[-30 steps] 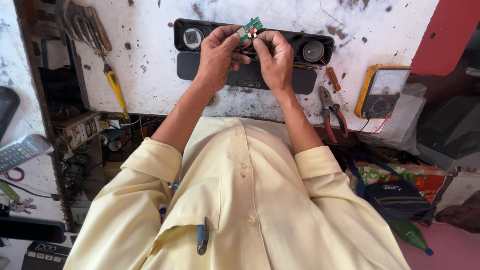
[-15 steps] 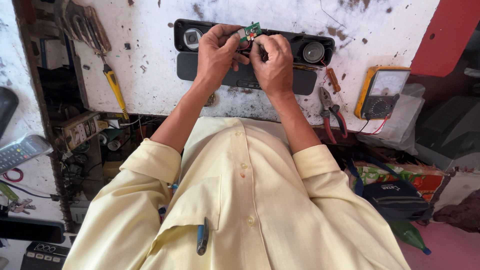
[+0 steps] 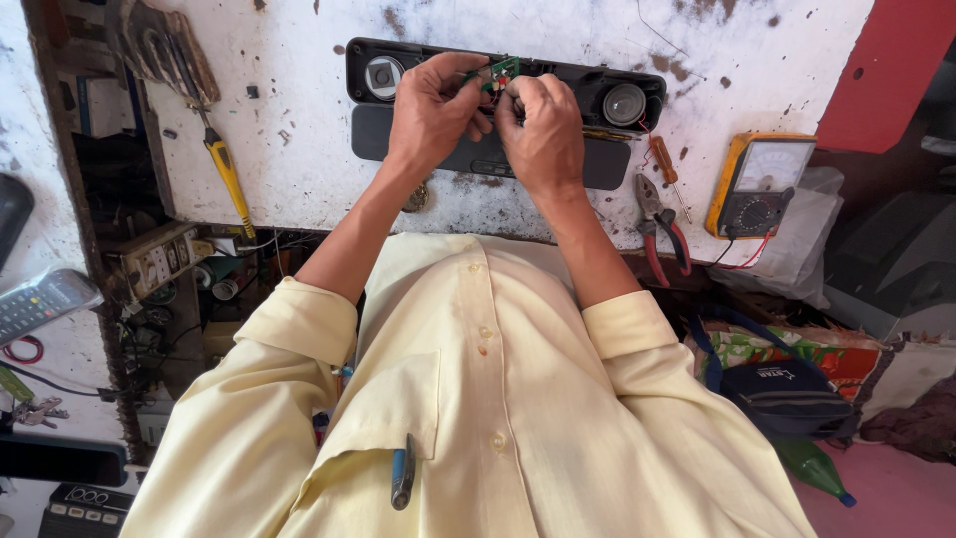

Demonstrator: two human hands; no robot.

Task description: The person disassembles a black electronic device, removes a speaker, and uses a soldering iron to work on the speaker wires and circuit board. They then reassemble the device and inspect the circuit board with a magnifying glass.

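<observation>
White bench (image 3: 299,130) lies open beside the speaker bar (image 3: 597,100), both hands' fingers (image 3: 468,85) pinching a green circuit board (image 3: 501,72).

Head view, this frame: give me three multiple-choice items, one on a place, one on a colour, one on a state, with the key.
1. Where do the red-handled pliers lie?
A. right of the open speaker bar
B. left of it
C. on it

2. What colour is the meter's casing?
A. blue
B. orange-yellow
C. white

3. How is the small green circuit board held?
A. lying flat on the bench
B. by one hand
C. between both hands

Key: 1 A, beside its right end; 2 B, casing shows it; 3 C, left hand and right hand pinch it.
</observation>
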